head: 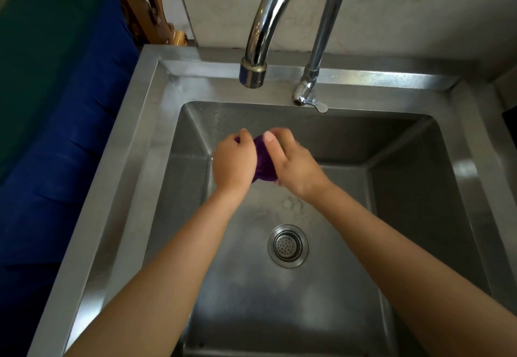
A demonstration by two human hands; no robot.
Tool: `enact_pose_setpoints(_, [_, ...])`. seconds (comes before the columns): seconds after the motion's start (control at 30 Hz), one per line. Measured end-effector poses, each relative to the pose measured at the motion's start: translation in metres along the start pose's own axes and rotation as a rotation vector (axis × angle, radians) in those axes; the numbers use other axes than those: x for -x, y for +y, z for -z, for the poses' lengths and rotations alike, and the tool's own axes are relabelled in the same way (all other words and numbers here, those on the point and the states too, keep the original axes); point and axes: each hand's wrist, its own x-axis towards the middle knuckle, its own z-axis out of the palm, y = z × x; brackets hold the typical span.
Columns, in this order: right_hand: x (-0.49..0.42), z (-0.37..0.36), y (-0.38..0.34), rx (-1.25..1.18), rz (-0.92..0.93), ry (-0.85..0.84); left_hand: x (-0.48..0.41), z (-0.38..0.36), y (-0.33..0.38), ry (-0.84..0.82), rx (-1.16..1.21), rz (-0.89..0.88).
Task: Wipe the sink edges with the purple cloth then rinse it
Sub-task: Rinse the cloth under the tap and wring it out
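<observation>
Here, in the head view, your left hand (234,161) and right hand (293,165) both close around the bunched purple cloth (263,162), held over the basin of the sink (156,110), below and in front of the faucet spout (252,73), from which no water is seen running. The cloth looks soft, light and probably wet: grip it across the bunched middle, fingers wrapped firmly, so it neither slips nor unfolds.
</observation>
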Motion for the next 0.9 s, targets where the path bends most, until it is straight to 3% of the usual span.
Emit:
enact_pose_setpoints(0.1, [0.011, -0.006, 0.006, 0.25, 0.357, 0.096, -0.003, 0.001, 0.004, -0.174, 0.362, 0.405])
enact_pose_setpoints(0.2, [0.005, -0.007, 0.01, 0.381, 0.407, 0.247, 0.003, 0.004, 0.013, -0.274, 0.466, 0.521])
enact_pose_setpoints(0.3, [0.003, -0.011, 0.007, 0.302, 0.384, 0.449, 0.009, 0.0, 0.017, -0.171, 0.341, 0.342])
enact_pose_setpoints(0.4, [0.003, -0.015, 0.003, 0.229, 0.281, 0.498, 0.017, -0.002, 0.017, -0.021, 0.198, 0.061])
enact_pose_setpoints(0.5, [0.002, -0.013, -0.003, 0.147, 0.165, 0.408, 0.025, 0.001, 0.017, 0.035, 0.118, -0.159])
enact_pose_setpoints(0.9, [0.003, -0.002, -0.009, -0.29, -0.292, 0.07, 0.016, 0.002, 0.01, 0.042, -0.181, -0.512])
